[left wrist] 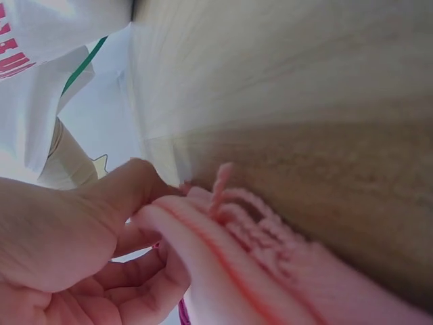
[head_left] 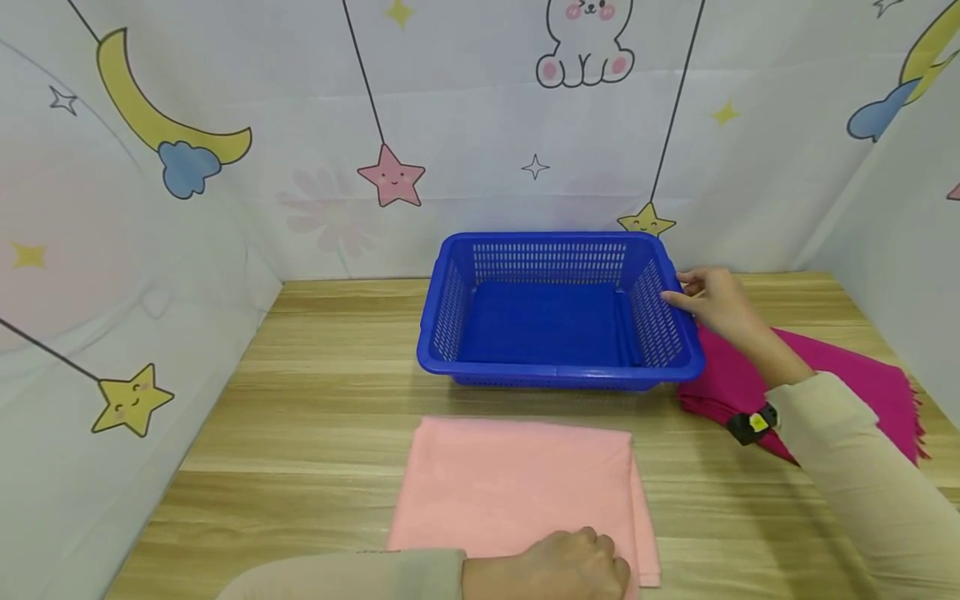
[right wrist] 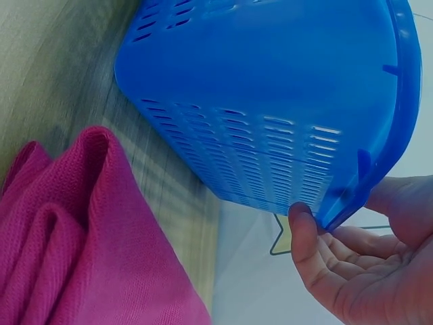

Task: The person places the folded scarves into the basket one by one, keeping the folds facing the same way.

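A blue plastic basket [head_left: 562, 372] with slotted walls stands at the back of the table. My right hand [head_left: 716, 304] pinches its right rim, thumb over the top edge and fingers outside, as the right wrist view confirms. Flat in its bottom lies what looks like folded blue cloth [head_left: 540, 321]. In front of the basket is a folded pink scarf [head_left: 517, 483]. Its near right corner is held between the thumb and fingers of my left hand [head_left: 566, 567]; twisted pink fringe [left wrist: 260, 223] shows beside them in the left wrist view.
A folded magenta scarf [head_left: 847, 371] with a fringed end lies to the right of the basket, partly under my right forearm. The wooden table [head_left: 300, 417] is bordered by printed cloth walls [head_left: 480, 125] at the back and both sides.
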`<state>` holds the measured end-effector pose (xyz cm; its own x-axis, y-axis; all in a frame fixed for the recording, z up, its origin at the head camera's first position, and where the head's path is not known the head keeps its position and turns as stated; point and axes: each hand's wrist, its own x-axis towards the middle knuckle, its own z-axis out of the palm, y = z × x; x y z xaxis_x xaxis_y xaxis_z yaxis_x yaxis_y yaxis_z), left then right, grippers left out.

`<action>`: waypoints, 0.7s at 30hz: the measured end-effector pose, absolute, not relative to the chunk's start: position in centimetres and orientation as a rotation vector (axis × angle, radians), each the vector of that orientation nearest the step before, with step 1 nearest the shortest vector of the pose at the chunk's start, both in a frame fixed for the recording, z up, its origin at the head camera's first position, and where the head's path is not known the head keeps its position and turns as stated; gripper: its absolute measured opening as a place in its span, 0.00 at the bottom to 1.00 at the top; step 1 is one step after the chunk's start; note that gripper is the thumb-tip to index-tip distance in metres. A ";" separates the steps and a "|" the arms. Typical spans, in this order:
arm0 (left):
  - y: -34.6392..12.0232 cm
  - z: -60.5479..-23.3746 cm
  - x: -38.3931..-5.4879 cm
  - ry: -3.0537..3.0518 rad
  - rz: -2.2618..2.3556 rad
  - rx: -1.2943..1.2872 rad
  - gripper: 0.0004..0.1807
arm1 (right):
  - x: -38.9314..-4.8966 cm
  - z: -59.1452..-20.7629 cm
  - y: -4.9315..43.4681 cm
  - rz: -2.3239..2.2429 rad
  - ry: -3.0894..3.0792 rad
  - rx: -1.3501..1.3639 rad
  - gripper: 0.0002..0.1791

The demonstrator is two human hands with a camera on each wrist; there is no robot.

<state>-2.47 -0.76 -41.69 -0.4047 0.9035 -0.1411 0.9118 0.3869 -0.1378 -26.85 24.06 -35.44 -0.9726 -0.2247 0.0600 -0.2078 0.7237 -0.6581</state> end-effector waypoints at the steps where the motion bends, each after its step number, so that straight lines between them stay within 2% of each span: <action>1: -0.8 -41.6 -2.5 2.576 -0.282 1.667 0.19 | -26.9 -35.5 24.1 -1.101 2.897 -0.359 0.31; 11: -1.3 -41.3 -2.9 2.500 -0.213 1.614 0.09 | -26.6 -35.7 24.6 -1.188 2.877 -0.324 0.31; 17: -2.5 -40.6 -3.8 2.486 -0.031 1.678 0.09 | -26.2 -35.8 24.9 -1.300 2.855 -0.338 0.30; 21: -3.6 -40.1 -4.4 2.546 0.156 1.696 0.05 | -25.9 -35.8 25.3 -1.357 2.839 -0.347 0.29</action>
